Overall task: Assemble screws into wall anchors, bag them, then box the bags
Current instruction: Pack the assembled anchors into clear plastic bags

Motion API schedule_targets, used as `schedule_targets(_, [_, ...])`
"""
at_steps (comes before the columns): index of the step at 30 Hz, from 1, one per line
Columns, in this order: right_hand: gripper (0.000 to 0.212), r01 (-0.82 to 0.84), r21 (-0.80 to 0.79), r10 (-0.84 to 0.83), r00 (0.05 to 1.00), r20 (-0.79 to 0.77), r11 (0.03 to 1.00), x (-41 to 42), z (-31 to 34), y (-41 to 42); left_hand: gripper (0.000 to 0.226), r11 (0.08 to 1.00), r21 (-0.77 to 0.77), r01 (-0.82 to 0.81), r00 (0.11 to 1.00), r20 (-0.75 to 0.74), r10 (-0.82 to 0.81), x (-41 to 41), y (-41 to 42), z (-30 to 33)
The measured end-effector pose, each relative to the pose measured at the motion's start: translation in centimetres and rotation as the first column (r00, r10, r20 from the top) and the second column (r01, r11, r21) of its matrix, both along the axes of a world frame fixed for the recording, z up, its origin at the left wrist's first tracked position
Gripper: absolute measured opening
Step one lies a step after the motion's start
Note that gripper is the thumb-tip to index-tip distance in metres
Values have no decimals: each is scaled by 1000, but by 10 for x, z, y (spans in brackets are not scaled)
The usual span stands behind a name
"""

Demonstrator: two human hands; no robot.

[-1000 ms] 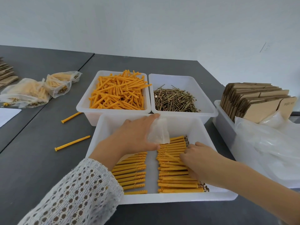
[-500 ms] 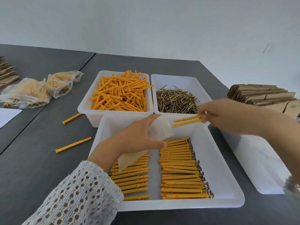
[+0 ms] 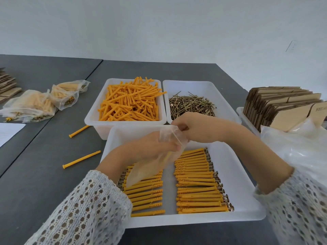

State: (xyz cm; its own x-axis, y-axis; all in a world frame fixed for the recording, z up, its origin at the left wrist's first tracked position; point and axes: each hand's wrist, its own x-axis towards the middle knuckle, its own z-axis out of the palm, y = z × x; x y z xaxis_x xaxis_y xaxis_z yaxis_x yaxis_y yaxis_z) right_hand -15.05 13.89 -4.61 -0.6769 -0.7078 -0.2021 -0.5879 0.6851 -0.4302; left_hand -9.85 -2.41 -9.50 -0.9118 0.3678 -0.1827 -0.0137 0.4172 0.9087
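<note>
Clear bag [image 3: 150, 167] held above tray [image 3: 247, 206], orange screw-fitted anchors [image 3: 196, 183] in two rows (heads outward)

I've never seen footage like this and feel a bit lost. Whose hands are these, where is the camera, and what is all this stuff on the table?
No machine here: a person wears a camera on the head, looking down at the hands. The left hand and right hand hold a clear bag open over a white tray of orange plugs with screws fitted in. Behind are a bin of loose plugs and a bin of screws. Filled bags lie left; flat cardboard boxes stand right.
</note>
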Motion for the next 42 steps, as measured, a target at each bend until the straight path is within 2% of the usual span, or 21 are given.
schedule_targets(4, [20,69,-285,-12,980,197,956,-3,-18,10,14,988,152,32,989,135,-53,3,-3,7])
schedule_targets(9, [16,206,-518,-45,951,306,830,-4,-40,17,24,989,139,53,971,225,-83,4,-3,9])
schedule_targets(12, [15,222,-547,-33,942,334,807,0,-44,16,28,991,128,29,970,235,-59,1,-5,8])
schedule_targets(17, [26,92,-532,67,960,273,842,6,-39,19,21,975,223,-8,967,251,-50,-1,-6,4])
schedule_targets(20, [33,135,-524,-90,990,111,841,8,-42,23,23,980,196,-36,967,253,-15,-1,-9,3])
schedule_targets(22, [36,256,-491,-300,954,-13,832,8,-48,27,28,992,120,-47,964,265,13,-1,-11,2])
schedule_targets(24, [35,329,-375,-402,906,-135,867,10,-55,29,38,998,52,-36,964,265,21,-1,-12,1])
schedule_targets(26, [27,345,-101,-359,902,-238,933,10,-66,31,43,1000,1,-30,965,259,29,0,-12,2])
schedule_targets(28, [21,320,181,-258,918,-300,930,12,-79,32,44,999,-39,-19,961,275,29,1,-13,2])
schedule_targets(31, [26,239,388,-86,925,-370,890,14,-86,35,45,996,-85,22,933,360,11,3,-16,3])
schedule_targets(36, [30,257,481,-13,891,-454,838,12,-83,34,58,977,-108,181,887,447,-115,6,-20,4])
schedule_targets(42, [42,258,501,14,880,-476,826,15,-84,36,57,967,-119,225,869,474,-143,6,-19,3])
